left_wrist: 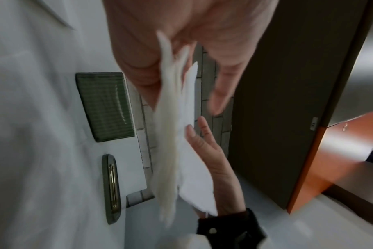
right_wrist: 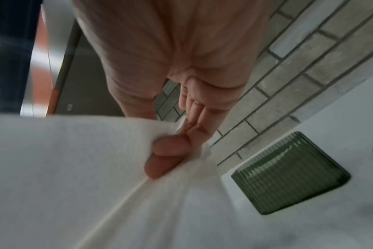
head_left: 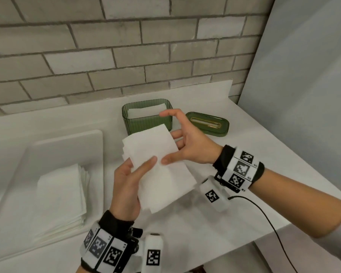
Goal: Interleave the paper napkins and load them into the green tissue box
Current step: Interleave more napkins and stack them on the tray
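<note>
Left hand (head_left: 126,186) pinches the napkin bundle (head_left: 158,168), thumb on top; right hand (head_left: 187,142) spread, fingertips steadying its 2 o'clock edge. Spare napkin stack (head_left: 61,200) sits at 9 o'clock. Green tissue box (head_left: 147,117), partly filled, at 12; lid (head_left: 207,123) off at 1. Paper's light, floppy, and probably fans out: grip both short edges.

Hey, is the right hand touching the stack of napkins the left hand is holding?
Touching. In the head view the right hand has its thumb tip on the top sheet of the napkin stack, fingers behind its edge, while the left hand grips it.
</note>
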`<state>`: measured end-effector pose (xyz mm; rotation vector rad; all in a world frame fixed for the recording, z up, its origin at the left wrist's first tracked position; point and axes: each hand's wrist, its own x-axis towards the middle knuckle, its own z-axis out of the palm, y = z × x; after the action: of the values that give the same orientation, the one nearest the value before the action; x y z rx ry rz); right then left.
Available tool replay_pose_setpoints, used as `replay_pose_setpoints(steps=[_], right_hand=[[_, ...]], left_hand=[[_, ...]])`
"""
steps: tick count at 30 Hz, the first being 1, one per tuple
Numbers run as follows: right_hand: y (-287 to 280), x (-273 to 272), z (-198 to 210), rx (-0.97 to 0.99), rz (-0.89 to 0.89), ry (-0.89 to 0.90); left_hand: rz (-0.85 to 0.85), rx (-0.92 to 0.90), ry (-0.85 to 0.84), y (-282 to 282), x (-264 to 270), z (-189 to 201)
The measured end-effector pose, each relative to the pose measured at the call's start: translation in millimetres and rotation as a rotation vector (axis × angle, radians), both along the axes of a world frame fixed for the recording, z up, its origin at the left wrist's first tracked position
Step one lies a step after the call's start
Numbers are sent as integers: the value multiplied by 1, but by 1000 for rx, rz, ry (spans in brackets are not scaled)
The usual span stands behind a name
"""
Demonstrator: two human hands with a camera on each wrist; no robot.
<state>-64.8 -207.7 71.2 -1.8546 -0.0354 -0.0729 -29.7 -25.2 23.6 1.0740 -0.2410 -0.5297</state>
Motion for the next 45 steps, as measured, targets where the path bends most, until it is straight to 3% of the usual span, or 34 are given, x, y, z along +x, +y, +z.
replay_pose_setpoints(steps=[6, 11, 15, 19, 25, 28, 31, 35, 40, 42, 45], right_hand=[[-28, 6, -10, -74, -51, 69], [-117, 21, -33, -392, -282, 265], [-159, 35, -56, -698, -266, 439], [-155, 56, -77, -827, -171, 495], [-121, 90, -95, -1024, -243, 630], [-111, 104, -100, -960, -239, 645], [-113, 116, -103, -772, -265, 629], [-108, 118, -109, -642, -291, 512], [-99, 104, -99, -315, -422, 308], [-87, 94, -69, -219, -348, 194], [-50, 62, -4, -41, 41, 46]], left_hand=[[180, 102, -13, 23, 11, -8], [291, 125, -7, 50, 24, -7], [326, 173, 35, 59, 29, -8], [370, 235, 77, 61, 39, -21], [512, 247, -11, 49, 44, -39], [604, 344, -189, 37, 41, -46], [605, 398, -304, 30, 37, -48], [563, 378, -309, 22, 37, -54], [466, 374, -302, 16, 36, -56], [429, 359, -285, 17, 36, -55], [388, 304, -237, 19, 40, -56]])
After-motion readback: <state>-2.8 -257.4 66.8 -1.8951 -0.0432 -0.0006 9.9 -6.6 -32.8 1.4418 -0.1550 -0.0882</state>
